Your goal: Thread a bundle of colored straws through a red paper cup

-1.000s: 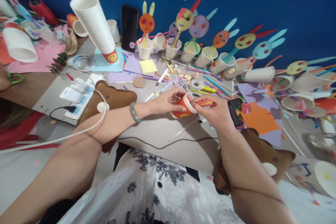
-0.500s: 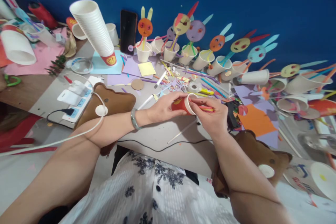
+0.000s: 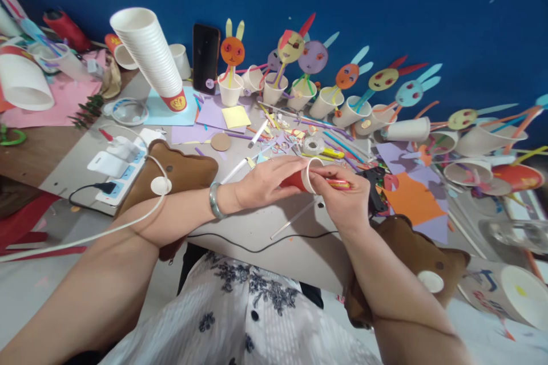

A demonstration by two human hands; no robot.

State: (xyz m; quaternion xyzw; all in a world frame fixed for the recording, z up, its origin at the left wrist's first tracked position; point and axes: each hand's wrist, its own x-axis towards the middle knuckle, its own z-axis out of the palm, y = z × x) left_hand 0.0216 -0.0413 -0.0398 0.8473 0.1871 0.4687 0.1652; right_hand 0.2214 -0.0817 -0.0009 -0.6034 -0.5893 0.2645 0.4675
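A red paper cup with a white rim (image 3: pixel 311 175) lies on its side in my left hand (image 3: pixel 268 182), its mouth toward the right. The fingers of my left hand lie along the top and underside of the cup. My right hand (image 3: pixel 345 194) is closed at the cup's mouth, its thumb and fingertips at the rim and partly inside. Red and yellow strips (image 3: pixel 339 184) stick out from between the right hand's fingers. What the right fingertips touch inside the cup is hidden.
A tall cup stack (image 3: pixel 148 48) leans at the back left beside a phone (image 3: pixel 205 57). Rabbit-faced cups (image 3: pixel 231 88) line the blue wall. Scraps, a tape roll (image 3: pixel 313 144) and a white marker (image 3: pixel 257 133) lie ahead. A power strip (image 3: pixel 124 177) and brown cushions (image 3: pixel 182 168) flank my arms.
The fingers of my left hand have straightened and shifted over the cup, covering more of its red side. The whole view has shifted slightly.
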